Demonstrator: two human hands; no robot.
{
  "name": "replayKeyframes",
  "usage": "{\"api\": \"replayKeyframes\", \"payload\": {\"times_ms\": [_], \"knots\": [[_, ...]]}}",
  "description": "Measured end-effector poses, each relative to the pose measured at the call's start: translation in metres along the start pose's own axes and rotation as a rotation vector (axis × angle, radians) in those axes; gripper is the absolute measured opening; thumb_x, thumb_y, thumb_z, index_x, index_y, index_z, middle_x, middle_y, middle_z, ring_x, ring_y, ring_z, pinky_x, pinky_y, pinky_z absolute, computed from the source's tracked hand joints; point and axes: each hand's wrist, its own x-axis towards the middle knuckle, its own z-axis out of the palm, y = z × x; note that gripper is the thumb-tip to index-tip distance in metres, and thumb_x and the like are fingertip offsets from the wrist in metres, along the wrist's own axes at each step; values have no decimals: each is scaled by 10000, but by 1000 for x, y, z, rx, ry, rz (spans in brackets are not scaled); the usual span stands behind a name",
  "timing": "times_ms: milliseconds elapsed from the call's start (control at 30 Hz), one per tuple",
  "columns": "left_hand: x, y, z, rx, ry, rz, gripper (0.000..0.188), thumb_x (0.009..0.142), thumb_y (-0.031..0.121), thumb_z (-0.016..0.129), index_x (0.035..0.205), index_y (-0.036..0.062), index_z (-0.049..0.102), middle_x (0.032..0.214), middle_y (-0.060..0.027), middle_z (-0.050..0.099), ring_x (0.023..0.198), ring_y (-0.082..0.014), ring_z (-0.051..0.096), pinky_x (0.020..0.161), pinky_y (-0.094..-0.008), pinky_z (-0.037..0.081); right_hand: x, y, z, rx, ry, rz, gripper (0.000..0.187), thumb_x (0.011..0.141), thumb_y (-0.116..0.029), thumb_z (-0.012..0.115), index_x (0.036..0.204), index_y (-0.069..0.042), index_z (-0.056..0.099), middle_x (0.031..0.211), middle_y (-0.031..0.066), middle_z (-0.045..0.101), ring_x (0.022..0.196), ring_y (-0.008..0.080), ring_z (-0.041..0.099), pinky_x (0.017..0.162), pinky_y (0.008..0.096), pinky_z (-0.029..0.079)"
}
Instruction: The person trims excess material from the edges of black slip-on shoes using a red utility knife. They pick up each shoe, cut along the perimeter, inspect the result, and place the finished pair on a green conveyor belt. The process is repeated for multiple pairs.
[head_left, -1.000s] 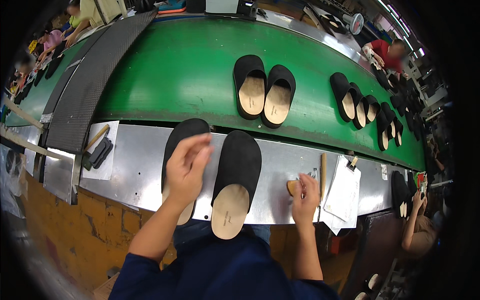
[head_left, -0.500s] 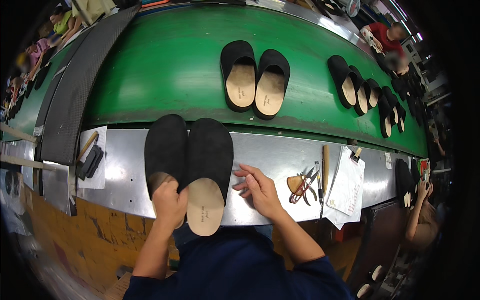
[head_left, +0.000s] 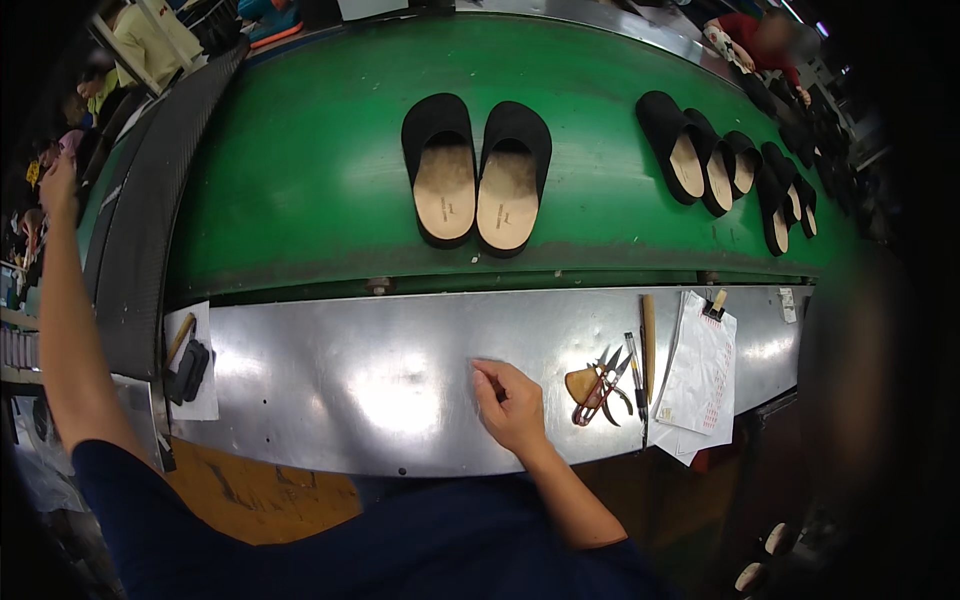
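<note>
My left arm stretches out to the far left, past the black ribbed guard (head_left: 150, 195). At its end my left hand (head_left: 60, 190) looks small and dim near the picture's rim. Its fingers are too unclear to read, and no shoe can be made out in it. Over the metal ledge (head_left: 330, 370) my right hand (head_left: 512, 405) is closed with its fingers curled in, holding nothing. Beyond it, on the green belt (head_left: 310, 130), a pair of black clogs with beige insoles stands side by side: a left clog (head_left: 443, 190) and a right clog (head_left: 508, 200).
Right of my right hand lie pliers (head_left: 618, 400), a red-handled cutter (head_left: 592, 400), a pen (head_left: 636, 372) and clipped papers (head_left: 700, 370). Black blocks (head_left: 188, 372) rest on paper at the ledge's left. More clogs (head_left: 685, 165) stand on the belt's right; a person in red (head_left: 750, 45) sits beyond.
My left hand has swung from the middle to the far left; the clogs it held are no longer seen over the ledge. My right hand's fingers have curled in.
</note>
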Motion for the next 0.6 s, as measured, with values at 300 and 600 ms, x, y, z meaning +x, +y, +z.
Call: {"api": "replayKeyframes", "payload": {"times_ms": [300,600], "knots": [[-480,402,-3,-631,-1250,696,669,877,436,713,1349,-15,566,1139,-209,677,918,-266,689,832,-375,528,-2,0,-4,-115,79,-18,158,896,-94,677,1026,-4,693,812,110,671,610,210,638,579,307,522],[-571,477,46,-514,-883,396,336,925,331,554,898,6,634,976,-235,671,947,-454,626,819,-523,487,0,-5,-3,-77,96,-15,187,912,-91,668,1071,8,678,843,134,682,631,172,649,587,281,524]]}}
